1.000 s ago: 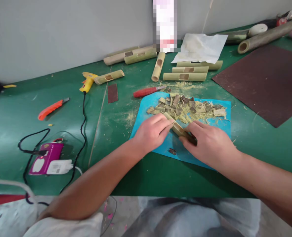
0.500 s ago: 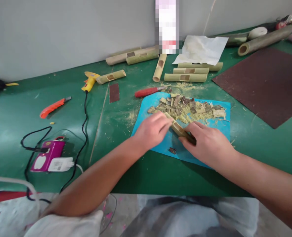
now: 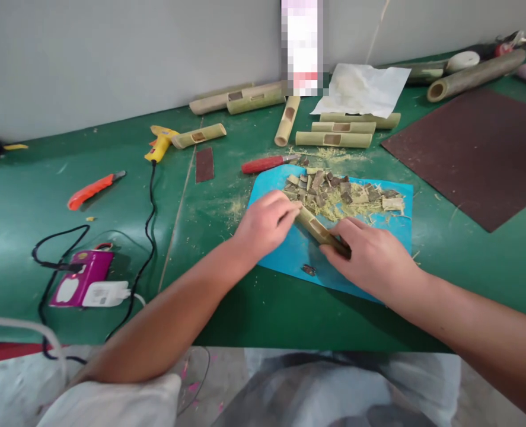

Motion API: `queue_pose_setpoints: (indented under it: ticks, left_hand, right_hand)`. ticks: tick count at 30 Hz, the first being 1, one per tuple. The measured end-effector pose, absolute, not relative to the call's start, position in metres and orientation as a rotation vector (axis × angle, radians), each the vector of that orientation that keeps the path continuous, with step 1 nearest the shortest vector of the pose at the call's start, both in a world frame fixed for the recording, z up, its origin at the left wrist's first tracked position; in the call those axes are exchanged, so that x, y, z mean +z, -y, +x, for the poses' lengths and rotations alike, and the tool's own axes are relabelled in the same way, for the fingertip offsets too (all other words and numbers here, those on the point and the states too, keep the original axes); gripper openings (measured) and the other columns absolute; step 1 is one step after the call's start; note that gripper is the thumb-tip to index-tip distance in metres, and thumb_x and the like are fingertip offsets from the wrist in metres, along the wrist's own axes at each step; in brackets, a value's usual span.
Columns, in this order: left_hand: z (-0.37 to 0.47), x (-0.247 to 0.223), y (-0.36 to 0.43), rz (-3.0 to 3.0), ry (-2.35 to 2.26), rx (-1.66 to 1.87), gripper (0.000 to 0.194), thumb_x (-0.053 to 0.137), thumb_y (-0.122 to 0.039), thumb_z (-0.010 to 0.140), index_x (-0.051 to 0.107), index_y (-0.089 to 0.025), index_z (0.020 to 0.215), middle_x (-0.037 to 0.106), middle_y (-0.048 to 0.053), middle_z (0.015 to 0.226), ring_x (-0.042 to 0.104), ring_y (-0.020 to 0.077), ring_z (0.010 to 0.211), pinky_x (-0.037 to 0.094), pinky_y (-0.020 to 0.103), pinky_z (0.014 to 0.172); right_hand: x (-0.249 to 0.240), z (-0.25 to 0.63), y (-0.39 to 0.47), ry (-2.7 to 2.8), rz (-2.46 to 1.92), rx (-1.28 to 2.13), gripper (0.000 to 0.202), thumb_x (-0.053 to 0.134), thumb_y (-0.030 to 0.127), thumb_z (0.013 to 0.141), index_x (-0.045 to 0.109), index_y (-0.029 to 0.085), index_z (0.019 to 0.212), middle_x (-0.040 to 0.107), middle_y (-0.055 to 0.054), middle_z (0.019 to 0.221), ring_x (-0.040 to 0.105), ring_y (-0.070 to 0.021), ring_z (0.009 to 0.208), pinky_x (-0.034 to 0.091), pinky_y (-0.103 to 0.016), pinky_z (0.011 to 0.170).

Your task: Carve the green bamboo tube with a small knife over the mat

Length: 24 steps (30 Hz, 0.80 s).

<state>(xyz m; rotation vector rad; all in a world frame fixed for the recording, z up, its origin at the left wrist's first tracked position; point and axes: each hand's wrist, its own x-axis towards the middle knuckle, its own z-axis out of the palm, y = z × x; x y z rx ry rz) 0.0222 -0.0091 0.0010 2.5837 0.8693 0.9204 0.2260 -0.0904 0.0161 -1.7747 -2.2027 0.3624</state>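
Observation:
A short bamboo tube (image 3: 316, 228) with a rectangular cut-out lies slanted over a blue cutting mat (image 3: 284, 255). My right hand (image 3: 372, 258) grips its near end. My left hand (image 3: 265, 222) closes around its far end, the fingers curled at the tube; whether it also holds a small tool I cannot tell. Just beyond the hands, a pile of bamboo chips and shavings (image 3: 340, 194) covers the mat's far half. One small dark chip (image 3: 308, 270) lies on the mat near my right hand.
On the green table: a red-handled tool (image 3: 265, 164), an orange utility knife (image 3: 94, 189), a yellow glue gun (image 3: 158, 145) with black cord, a purple device (image 3: 80, 284) and white charger. Several cut bamboo tubes (image 3: 332, 139) lie behind. A brown sheet (image 3: 480, 148) lies right.
My left hand has slid a little up and away along the bamboo tube toward the chip pile. My right hand still holds the near end.

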Motion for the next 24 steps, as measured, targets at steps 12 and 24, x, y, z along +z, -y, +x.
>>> queue_pose_setpoints:
  ticks: [12, 24]
  left_hand:
    - [0.0230, -0.0007, 0.0099, 2.620, -0.855, 0.908, 0.021, 0.052, -0.022, 0.102, 0.070, -0.014, 0.099, 0.067, 0.007, 0.088, 0.065, 0.0148, 0.081, 0.055, 0.027, 0.076]
    - [0.0184, -0.0008, 0.0031, 2.541, -0.910, 0.941, 0.015, 0.058, -0.020, 0.098, 0.072, -0.015, 0.100, 0.070, 0.006, 0.090, 0.067, 0.0141, 0.083, 0.056, 0.028, 0.080]
  right_hand:
    - [0.0169, 0.2275, 0.0893, 2.171, -1.820, 0.476, 0.016, 0.056, 0.033, 0.087, 0.051, 0.022, 0.078, 0.055, 0.000, 0.072, 0.046, -0.0123, 0.056, 0.027, -0.028, 0.053]
    - [0.0188, 0.2273, 0.0898, 2.154, -1.845, 0.512, 0.013, 0.057, 0.033, 0.087, 0.056, 0.020, 0.082, 0.058, 0.000, 0.075, 0.048, -0.0130, 0.058, 0.030, -0.028, 0.055]
